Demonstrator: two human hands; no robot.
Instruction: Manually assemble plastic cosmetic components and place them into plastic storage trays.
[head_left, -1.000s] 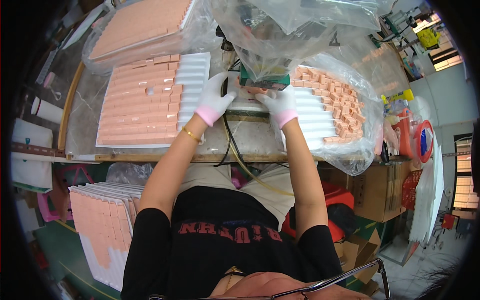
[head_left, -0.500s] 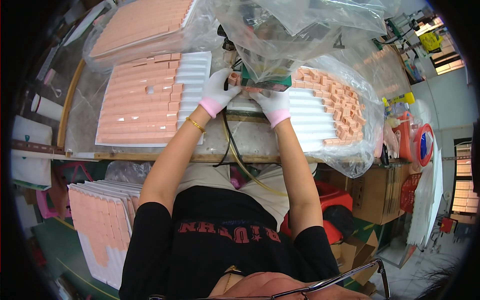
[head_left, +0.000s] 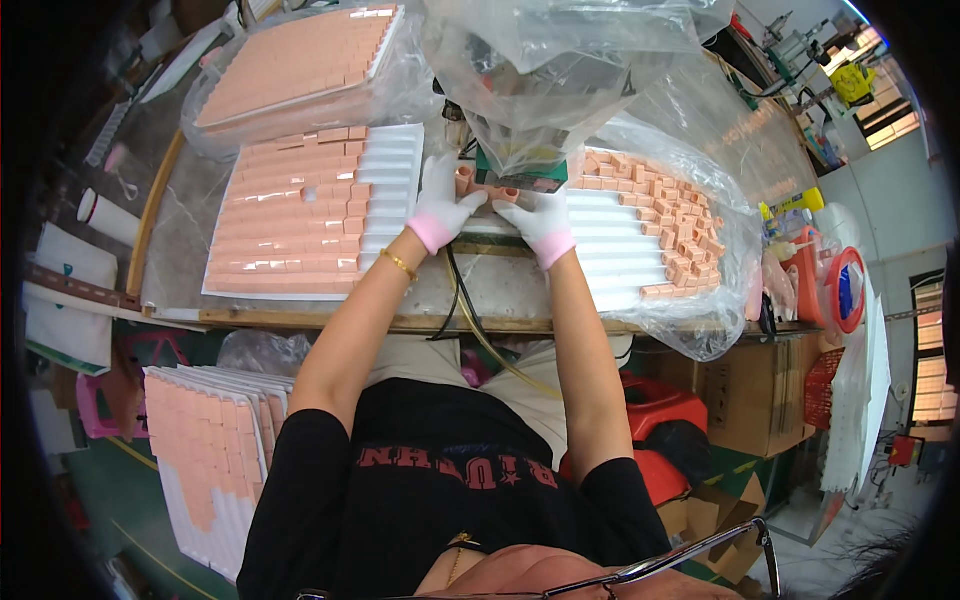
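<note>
Both my hands wear white gloves with pink cuffs and meet below a green-edged machine head [head_left: 520, 172] draped in clear plastic. My left hand [head_left: 438, 205] is closed around the end of a short row of small, hollow salmon-coloured blocks [head_left: 464, 182], thumb toward the middle. My right hand [head_left: 543, 222] has its thumb against a salmon block [head_left: 506, 194] at the row's other end; its other fingers are partly hidden by the machine head. To the left lies a ridged white tray [head_left: 393, 190] mostly covered with salmon blocks. A second ridged tray [head_left: 610, 240] at the right carries loose blocks along its far and right sides.
A bagged stack of filled trays [head_left: 300, 70] stands at the back left. More trays [head_left: 205, 430] lean below the table's wooden front edge [head_left: 260, 318]. Cables [head_left: 462, 300] hang over that edge. A red stool [head_left: 660, 400] and cardboard box [head_left: 765, 390] are at lower right.
My hands have lowered slightly in the picture, along with the whole bench as the view shifted. More of the salmon blocks between my hands now shows under the machine head.
</note>
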